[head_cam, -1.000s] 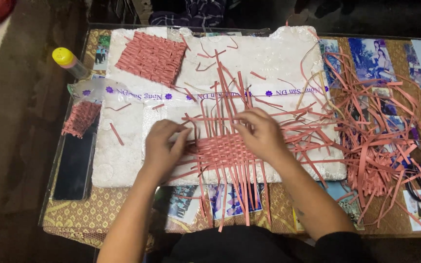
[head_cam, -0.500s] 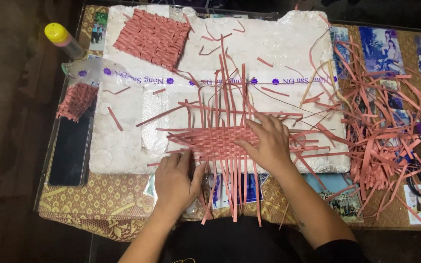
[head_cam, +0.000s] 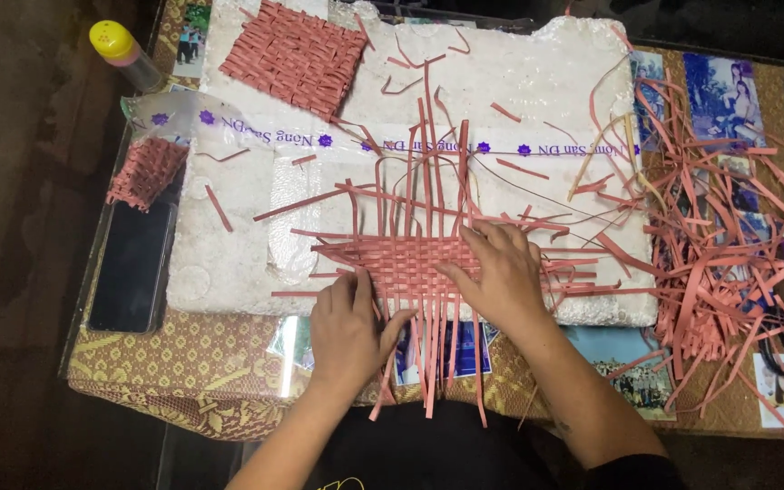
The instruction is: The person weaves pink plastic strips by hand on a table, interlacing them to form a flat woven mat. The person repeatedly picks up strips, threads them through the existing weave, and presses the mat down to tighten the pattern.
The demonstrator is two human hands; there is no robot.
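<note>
1. The right hand (head_cam: 501,277) lies flat, palm down, its fingers spread and loosely extended, pressing on the right part of the half-woven mat of pink strips (head_cam: 406,263); it grips nothing.
2. The left hand (head_cam: 347,327) sits at the mat's near-left corner, fingers slightly curled with their tips on the ends of the hanging strips; whether it pinches one strip cannot be told.
3. The mat lies on the near edge of the white foam board (head_cam: 537,91), its loose ends fanning upward across the board and dangling past the table's front edge.
4. A finished woven square (head_cam: 294,56) rests at the board's far-left corner, well apart from the hands; a smaller woven piece (head_cam: 145,171) lies left of the board, just above a black phone (head_cam: 132,265).
5. A yellow-capped bottle (head_cam: 124,53) stands at the far-left corner of the table; a heap of loose pink strips (head_cam: 710,245) covers the right side.
6. Half a second ago the left hand was lower, off the board near the table's front edge; now it has come up to the mat's corner. The right hand stays planted on the weave.
</note>
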